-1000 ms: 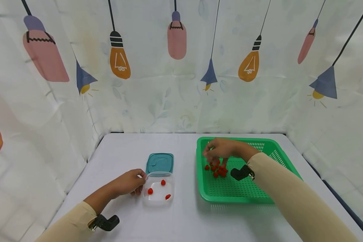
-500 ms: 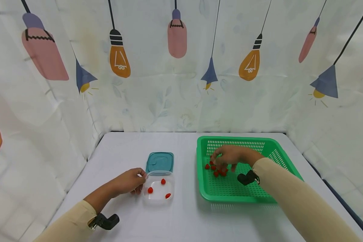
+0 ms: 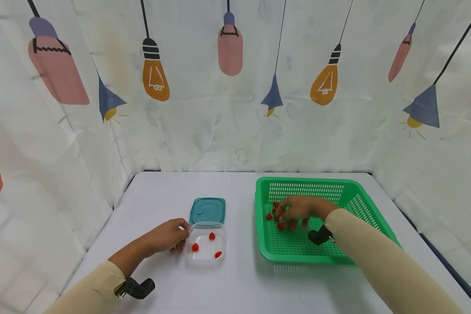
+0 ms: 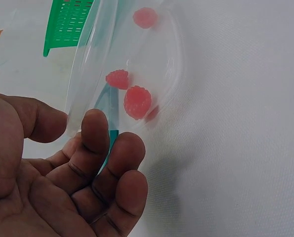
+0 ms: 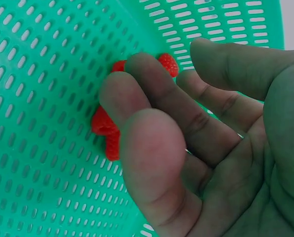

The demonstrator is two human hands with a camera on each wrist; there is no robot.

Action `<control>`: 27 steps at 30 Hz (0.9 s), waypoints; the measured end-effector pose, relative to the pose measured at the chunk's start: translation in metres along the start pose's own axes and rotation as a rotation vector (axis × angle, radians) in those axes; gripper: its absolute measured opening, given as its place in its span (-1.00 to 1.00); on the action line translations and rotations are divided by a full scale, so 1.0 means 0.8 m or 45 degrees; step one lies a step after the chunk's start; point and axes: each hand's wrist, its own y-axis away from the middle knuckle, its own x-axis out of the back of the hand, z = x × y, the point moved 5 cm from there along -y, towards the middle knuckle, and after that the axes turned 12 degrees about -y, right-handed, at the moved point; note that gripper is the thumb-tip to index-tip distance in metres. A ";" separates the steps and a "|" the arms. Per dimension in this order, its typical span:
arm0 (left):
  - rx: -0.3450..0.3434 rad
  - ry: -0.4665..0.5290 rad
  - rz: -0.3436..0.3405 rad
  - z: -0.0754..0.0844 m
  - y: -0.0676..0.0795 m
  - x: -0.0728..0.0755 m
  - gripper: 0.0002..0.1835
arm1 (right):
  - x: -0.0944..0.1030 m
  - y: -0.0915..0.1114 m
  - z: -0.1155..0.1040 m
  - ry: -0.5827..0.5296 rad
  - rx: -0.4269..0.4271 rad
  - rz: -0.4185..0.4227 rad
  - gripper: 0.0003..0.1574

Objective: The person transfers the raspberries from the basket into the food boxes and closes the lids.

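My left hand [image 3: 168,236] pinches the left rim of a clear plastic container [image 3: 205,259] between thumb and fingers. Three red raspberries [image 3: 212,236] lie spread out inside it; the left wrist view shows the container's rim between thumb and index finger. Over in the green basket [image 3: 318,258], my right hand [image 3: 298,209] reaches down with loosely bent fingers over a small group of raspberries [image 5: 105,121]. Its fingers cover part of that group. No raspberry shows between thumb and fingers in the right wrist view.
A teal lid [image 3: 207,210] lies flat just behind the clear container. The white table [image 3: 237,283] is enclosed by a printed curtain [image 3: 235,131] at the back and both sides. The basket's raised walls surround the right hand.
My right hand has come down and slightly right inside the basket, from above the raspberries to among them. The left hand and the container stay where they were.
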 end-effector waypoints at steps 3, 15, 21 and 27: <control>0.006 0.001 0.002 0.000 0.000 0.000 -0.80 | -0.002 -0.001 0.003 -0.018 -0.013 -0.007 -0.62; 0.017 -0.007 0.009 0.000 0.001 0.000 -0.80 | -0.005 -0.009 0.017 -0.019 -0.034 0.018 -0.65; 0.016 0.008 0.003 0.002 0.002 0.000 -0.81 | -0.008 -0.008 0.015 0.011 -0.036 0.005 -0.61; 0.007 0.027 0.002 0.003 0.003 0.001 -0.84 | -0.010 -0.008 0.011 0.028 -0.039 0.002 -0.59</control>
